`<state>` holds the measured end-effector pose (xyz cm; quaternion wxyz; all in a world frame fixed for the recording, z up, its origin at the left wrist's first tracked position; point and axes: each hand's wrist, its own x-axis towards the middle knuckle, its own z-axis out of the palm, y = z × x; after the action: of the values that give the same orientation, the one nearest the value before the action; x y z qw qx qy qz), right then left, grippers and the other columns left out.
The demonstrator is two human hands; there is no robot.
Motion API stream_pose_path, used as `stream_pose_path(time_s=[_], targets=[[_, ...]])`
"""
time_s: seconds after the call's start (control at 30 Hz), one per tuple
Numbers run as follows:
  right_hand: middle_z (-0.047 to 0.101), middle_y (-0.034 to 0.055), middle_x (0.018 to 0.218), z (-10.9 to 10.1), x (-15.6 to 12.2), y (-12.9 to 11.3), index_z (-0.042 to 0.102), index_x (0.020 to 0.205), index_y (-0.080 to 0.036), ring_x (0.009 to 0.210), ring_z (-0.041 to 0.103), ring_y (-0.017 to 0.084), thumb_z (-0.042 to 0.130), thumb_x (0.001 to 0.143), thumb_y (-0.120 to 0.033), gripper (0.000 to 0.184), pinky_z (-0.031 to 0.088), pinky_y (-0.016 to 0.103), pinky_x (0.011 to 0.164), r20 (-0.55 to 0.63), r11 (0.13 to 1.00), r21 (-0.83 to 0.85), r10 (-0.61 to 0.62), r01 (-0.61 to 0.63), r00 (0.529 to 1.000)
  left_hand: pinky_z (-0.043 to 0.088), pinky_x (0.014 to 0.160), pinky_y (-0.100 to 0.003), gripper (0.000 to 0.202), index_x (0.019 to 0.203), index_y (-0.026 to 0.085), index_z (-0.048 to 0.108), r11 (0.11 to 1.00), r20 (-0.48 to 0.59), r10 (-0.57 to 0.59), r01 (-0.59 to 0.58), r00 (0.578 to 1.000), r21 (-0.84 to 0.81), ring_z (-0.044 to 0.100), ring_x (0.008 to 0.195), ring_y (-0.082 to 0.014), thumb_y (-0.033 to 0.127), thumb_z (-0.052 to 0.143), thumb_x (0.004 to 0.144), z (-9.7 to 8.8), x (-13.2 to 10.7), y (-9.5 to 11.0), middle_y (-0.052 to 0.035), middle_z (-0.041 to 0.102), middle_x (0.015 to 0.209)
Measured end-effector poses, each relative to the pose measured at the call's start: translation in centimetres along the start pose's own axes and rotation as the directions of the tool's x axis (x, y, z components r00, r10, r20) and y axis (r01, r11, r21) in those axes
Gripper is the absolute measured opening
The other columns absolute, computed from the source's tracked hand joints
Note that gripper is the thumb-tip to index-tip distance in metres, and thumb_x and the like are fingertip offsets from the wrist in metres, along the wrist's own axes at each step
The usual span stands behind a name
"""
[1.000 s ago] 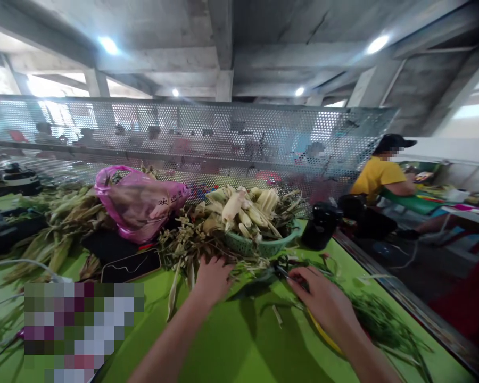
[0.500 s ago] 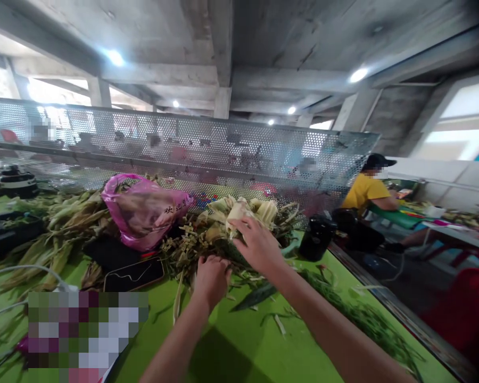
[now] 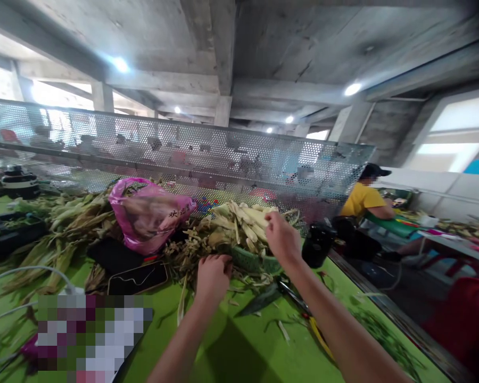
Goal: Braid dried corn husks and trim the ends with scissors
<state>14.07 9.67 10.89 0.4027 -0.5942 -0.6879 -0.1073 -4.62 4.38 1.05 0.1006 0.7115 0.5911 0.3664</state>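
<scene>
My left hand (image 3: 212,275) lies curled on a heap of dry husk scraps (image 3: 191,250) in front of a green basket (image 3: 250,260). The basket is heaped with pale peeled stalks (image 3: 245,219). My right hand (image 3: 281,239) hovers over the basket's right side, fingers bent, touching the stalks; whether it grips one is hidden. Scissors with a yellow handle (image 3: 303,311) lie on the green table (image 3: 239,351) below my right forearm, beside a long dark leaf (image 3: 259,302).
A pink plastic bag (image 3: 147,215) and a pile of unpeeled green stalks (image 3: 64,229) sit at the left. A phone (image 3: 138,278) lies by the bag. A black kettle (image 3: 317,244) stands right of the basket. A perforated metal screen (image 3: 183,154) backs the table. A person in yellow (image 3: 363,199) sits at the right.
My right hand left the scissors on the table, reached up to the basket, then shifted to its right side. My left hand stayed on the husk scraps.
</scene>
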Motion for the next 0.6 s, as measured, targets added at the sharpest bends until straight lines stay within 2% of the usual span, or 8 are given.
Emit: stream_pose_path(time_s=[0.1, 0.23, 0.33, 0.4, 0.47, 0.6], targets=[[0.068, 0.0092, 0.098, -1.8, 0.3, 3.8, 0.061, 0.098, -0.018, 0.084, 0.064, 0.023, 0.053, 0.075, -0.021, 0.025, 0.047, 0.036, 0.08, -0.189, 0.948, 0.287, 0.195, -0.135, 0.962, 0.039, 0.093, -0.036, 0.027, 0.108, 0.023, 0.068, 0.999, -0.018, 0.015, -0.016, 1.0, -0.041, 0.061, 0.107, -0.0219, 0.023, 0.051, 0.087, -0.1, 0.0, 0.3, -0.0058, 0.071, 0.109], [0.068, 0.006, 0.079, -2.9, -1.2, 8.3, 0.06, 0.087, -0.017, 0.068, 0.066, 0.02, 0.054, 0.066, -0.028, 0.024, 0.053, 0.032, 0.064, -0.246, 0.766, 0.604, 0.44, -0.218, 0.864, 0.042, 0.094, -0.034, 0.028, 0.109, 0.022, 0.067, 0.99, -0.029, 0.055, -0.058, 0.998, -0.125, 0.062, 0.103, -0.0201, 0.023, 0.05, 0.088, 0.3, -0.2, 0.8, -0.0043, 0.072, 0.108], [0.064, 0.0024, 0.068, -3.2, -3.7, 10.5, 0.058, 0.078, -0.017, 0.058, 0.064, 0.018, 0.058, 0.058, -0.031, 0.024, 0.052, 0.032, 0.057, -0.224, 0.617, 0.751, 0.573, -0.235, 0.788, 0.043, 0.094, -0.034, 0.028, 0.109, 0.021, 0.067, 0.983, -0.005, 0.088, -0.087, 0.996, -0.164, 0.061, 0.103, -0.0205, 0.023, 0.051, 0.087, 1.1, -0.5, 1.3, -0.0044, 0.072, 0.107], [0.063, 0.001, 0.065, -3.4, -5.4, 11.5, 0.056, 0.074, -0.018, 0.056, 0.064, 0.018, 0.06, 0.053, -0.031, 0.024, 0.053, 0.033, 0.057, -0.19, 0.542, 0.805, 0.623, -0.244, 0.759, 0.043, 0.094, -0.034, 0.027, 0.108, 0.021, 0.068, 0.978, 0.011, 0.107, -0.103, 0.994, -0.18, 0.061, 0.103, -0.021, 0.023, 0.051, 0.087, 1.8, -0.8, 1.7, -0.0043, 0.072, 0.107], [0.063, 0.0004, 0.064, -3.6, -6.9, 12.1, 0.055, 0.073, -0.02, 0.056, 0.064, 0.018, 0.059, 0.051, -0.03, 0.024, 0.054, 0.034, 0.058, -0.134, 0.491, 0.827, 0.644, -0.273, 0.753, 0.043, 0.095, -0.034, 0.027, 0.107, 0.021, 0.068, 0.974, 0.037, 0.125, -0.115, 0.992, -0.194, 0.061, 0.104, -0.021, 0.023, 0.051, 0.087, 2.3, -1.2, 2.1, -0.0041, 0.072, 0.107], [0.067, 0.003, 0.067, -3.7, -8.7, 12.3, 0.06, 0.083, -0.018, 0.06, 0.067, 0.021, 0.055, 0.053, -0.026, 0.032, 0.054, 0.035, 0.059, 0.064, 0.467, 0.779, 0.603, -0.418, 0.795, 0.045, 0.093, -0.033, 0.028, 0.109, 0.022, 0.068, 0.969, 0.086, 0.168, -0.149, 0.982, -0.199, 0.061, 0.104, -0.0205, 0.023, 0.051, 0.087, 2.9, -1.8, 2.7, -0.0047, 0.072, 0.106]])
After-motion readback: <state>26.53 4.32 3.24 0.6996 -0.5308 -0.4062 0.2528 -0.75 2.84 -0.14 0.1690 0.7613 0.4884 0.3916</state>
